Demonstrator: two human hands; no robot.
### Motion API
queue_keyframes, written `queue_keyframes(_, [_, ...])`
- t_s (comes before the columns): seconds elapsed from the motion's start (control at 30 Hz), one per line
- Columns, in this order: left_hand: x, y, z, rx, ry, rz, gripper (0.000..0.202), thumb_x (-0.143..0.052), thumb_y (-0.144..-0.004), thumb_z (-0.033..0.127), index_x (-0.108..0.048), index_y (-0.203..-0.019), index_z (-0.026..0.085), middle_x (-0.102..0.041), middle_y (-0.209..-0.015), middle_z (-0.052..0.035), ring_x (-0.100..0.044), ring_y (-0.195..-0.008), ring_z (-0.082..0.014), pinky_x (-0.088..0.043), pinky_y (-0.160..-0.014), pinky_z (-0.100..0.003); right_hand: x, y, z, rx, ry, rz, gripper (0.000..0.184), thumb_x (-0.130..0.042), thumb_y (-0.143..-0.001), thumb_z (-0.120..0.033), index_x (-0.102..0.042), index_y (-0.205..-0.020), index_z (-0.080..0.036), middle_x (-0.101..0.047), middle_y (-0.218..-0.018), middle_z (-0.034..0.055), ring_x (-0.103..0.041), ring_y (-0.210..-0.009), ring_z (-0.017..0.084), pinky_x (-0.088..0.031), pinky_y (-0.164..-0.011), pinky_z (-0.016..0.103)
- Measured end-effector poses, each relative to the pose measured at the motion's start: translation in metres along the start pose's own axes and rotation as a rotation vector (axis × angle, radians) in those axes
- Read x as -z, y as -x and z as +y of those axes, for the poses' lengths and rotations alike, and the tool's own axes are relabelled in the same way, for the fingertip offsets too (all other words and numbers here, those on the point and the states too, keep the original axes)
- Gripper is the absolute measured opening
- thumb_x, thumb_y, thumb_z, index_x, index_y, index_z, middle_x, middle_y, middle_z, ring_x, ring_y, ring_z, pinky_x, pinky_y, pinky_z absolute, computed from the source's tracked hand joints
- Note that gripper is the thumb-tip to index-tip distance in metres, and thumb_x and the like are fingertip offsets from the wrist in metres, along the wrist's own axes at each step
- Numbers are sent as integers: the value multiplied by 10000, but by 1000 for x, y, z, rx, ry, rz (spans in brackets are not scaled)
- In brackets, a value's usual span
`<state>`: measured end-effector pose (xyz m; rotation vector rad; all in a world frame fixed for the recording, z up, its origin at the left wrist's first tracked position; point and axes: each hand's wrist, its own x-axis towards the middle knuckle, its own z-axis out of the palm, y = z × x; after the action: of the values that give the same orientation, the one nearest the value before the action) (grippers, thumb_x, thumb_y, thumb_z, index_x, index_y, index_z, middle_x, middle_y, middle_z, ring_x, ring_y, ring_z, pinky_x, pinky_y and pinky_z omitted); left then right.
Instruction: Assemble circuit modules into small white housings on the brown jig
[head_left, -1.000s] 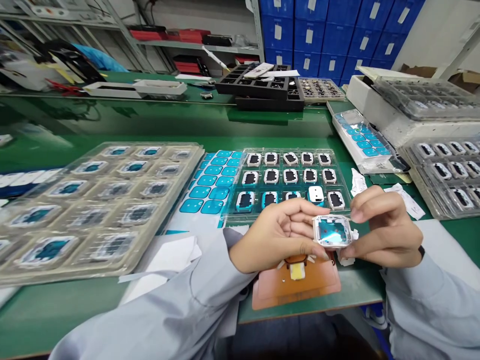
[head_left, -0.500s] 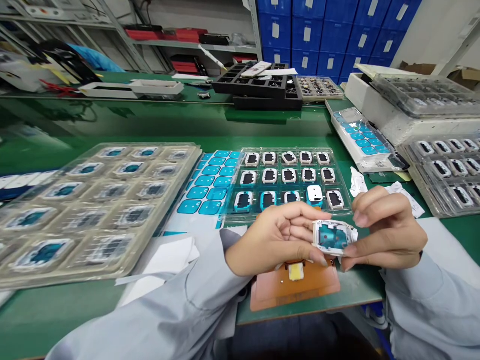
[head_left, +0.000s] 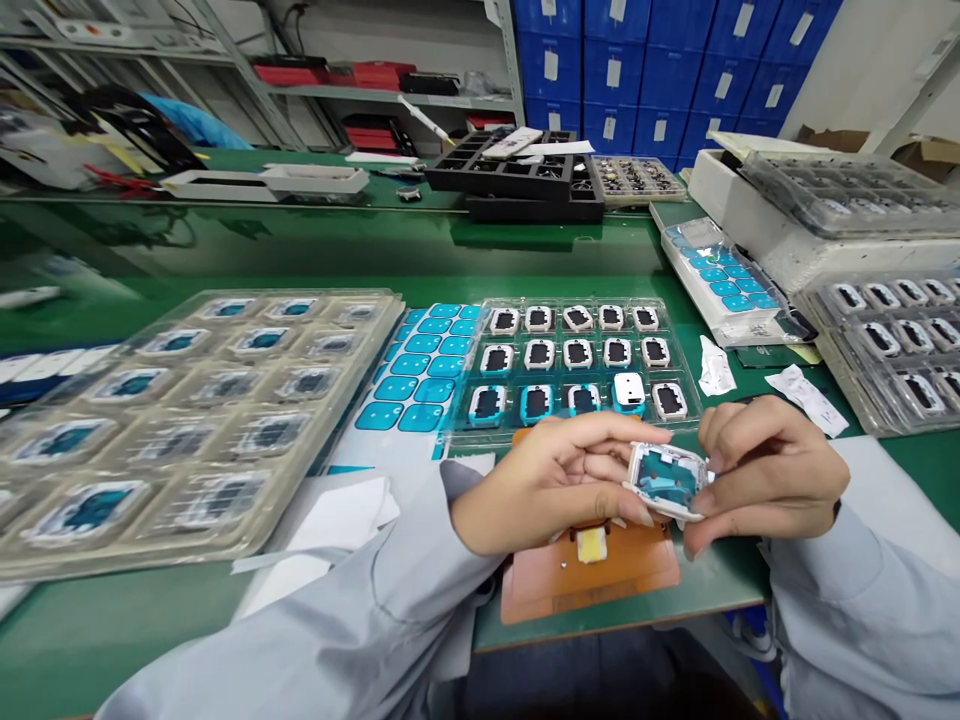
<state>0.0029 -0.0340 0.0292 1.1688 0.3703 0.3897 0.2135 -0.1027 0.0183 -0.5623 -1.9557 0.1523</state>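
Note:
Both my hands hold a small white square device housing (head_left: pixel 666 478) with a blue-green interior, tilted over the bench. My left hand (head_left: pixel 559 482) grips its left side between thumb and fingers. My right hand (head_left: pixel 772 475) pinches its right edge. Just beneath them lies an orange-brown pad (head_left: pixel 592 578) with a pale yellow block on it. Directly beyond my hands is a clear tray (head_left: pixel 577 362) holding several white and blue housings with black centres in three rows. My fingers hide part of the housing's rim.
A sheet of blue pads (head_left: pixel 416 375) and a large plastic tray (head_left: pixel 187 430) lie to the left. To the right are white paper scraps (head_left: pixel 808 398) and more trays (head_left: pixel 892 345). Black trays (head_left: pixel 510 175) stand at the bench's back, before shelves and blue bins.
The housing has turned a little clockwise in my fingers, and its top edge now tilts to the right. My right fingers have shifted along its edge. The view has moved slightly.

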Motion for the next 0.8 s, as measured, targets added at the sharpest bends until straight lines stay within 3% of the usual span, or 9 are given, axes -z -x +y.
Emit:
queue_keyframes(0.23, [2, 2, -5, -100, -83, 22, 500, -864, -629, 167, -681, -1092, 126, -752, -811, -49, -743, -776, -168, -586, -701, -197, -4, 1, 3, 4, 95, 106, 224, -774, -799, -353, -678, -896, -175, -555, -840, 36, -585, -668, 135, -530, -540, 288])
queue_keyframes(0.5, [1, 2, -4, -125, -106, -16, 463, -827, -652, 99, -673, -1087, 135, -748, -863, -45, -746, -791, -158, -600, -722, -199, -2, 3, 6, -19, 125, 84, 438, -781, -758, -463, -686, -1042, -144, -588, -835, 60, -609, -729, 175, -549, -608, 315])
queue_keyframes(0.73, [-1, 1, -8, -239, -99, -40, 493, -791, -697, 89, -593, -1137, 189, -696, -994, -40, -719, -825, -134, -589, -712, -193, -2, -2, 3, -23, 91, 22, 493, -755, -813, -376, -637, -1233, -145, -658, -850, 93, -630, -750, 168, -549, -629, 269])
queue_keyframes(0.8, [-1, 1, -10, -288, -118, -65, 422, -768, -734, 108, -576, -1103, 183, -680, -944, -34, -714, -801, -136, -587, -700, -208, -2, -1, 3, -11, 103, 43, 520, -768, -805, -358, -628, -1264, -158, -666, -866, 96, -636, -761, 169, -553, -635, 262])
